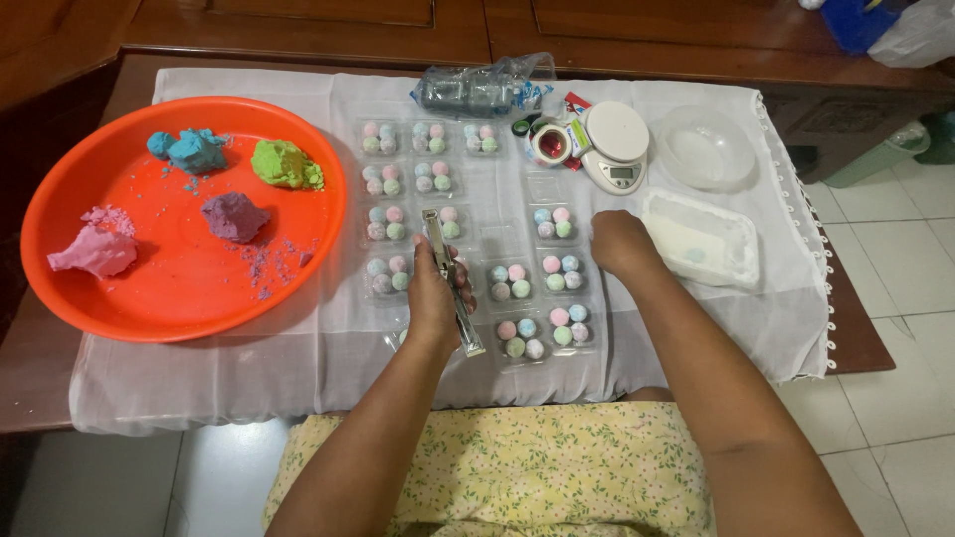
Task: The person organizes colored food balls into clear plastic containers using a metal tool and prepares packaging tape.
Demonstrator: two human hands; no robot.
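My left hand (435, 295) grips a metal stapler (451, 283) that lies lengthwise over a small clear pack. My right hand (619, 242) rests knuckles-down on the white cloth (298, 343) beside rows of clear plastic packs (537, 283), each holding little pastel balls in pink, blue and green. More such packs (403, 179) lie in rows to the left of the stapler. Whether the right hand's fingers hold anything is hidden.
A large orange tray (189, 288) at the left carries lumps of blue, green, purple and pink dough. At the back stand a small white scale (615, 144), a tape roll (550, 142), a clear bowl (706, 147), a lidded white container (701, 239) and a plastic bag (482, 89).
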